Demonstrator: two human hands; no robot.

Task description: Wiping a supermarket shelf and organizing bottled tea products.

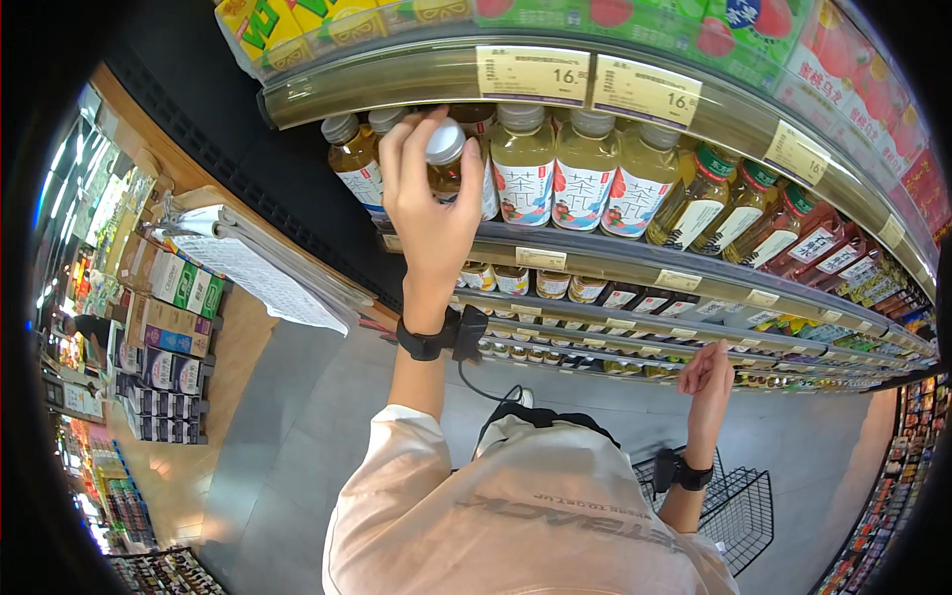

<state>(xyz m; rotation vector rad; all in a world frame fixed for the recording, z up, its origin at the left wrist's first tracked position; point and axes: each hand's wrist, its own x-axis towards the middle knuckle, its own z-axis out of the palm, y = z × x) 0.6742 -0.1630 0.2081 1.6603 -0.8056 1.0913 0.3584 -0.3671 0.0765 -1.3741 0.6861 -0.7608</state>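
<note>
My left hand point(434, 223) reaches up to the upper drink shelf, its thumb and fingers curled around a tea drink bottle point(445, 180) with a grey-white cap. Part of this bottle is hidden by the hand. Two similar amber bottles point(354, 159) stand to its left. On its right is a row of paler bottles point(523, 164) with blue and white labels. My right hand point(706, 369) hangs lower, in front of the lower shelves, its fingers loosely curled with nothing seen in them. Dark straps with small devices circle both wrists.
Above the bottles runs a shelf edge point(416, 84) with price tags, carrying drink cartons. Lower shelves point(635, 273) hold more bottles and jars. A black wire basket point(742, 511) is beside my right forearm. Hanging papers point(263, 278) and stacked boxes point(169, 372) are at left.
</note>
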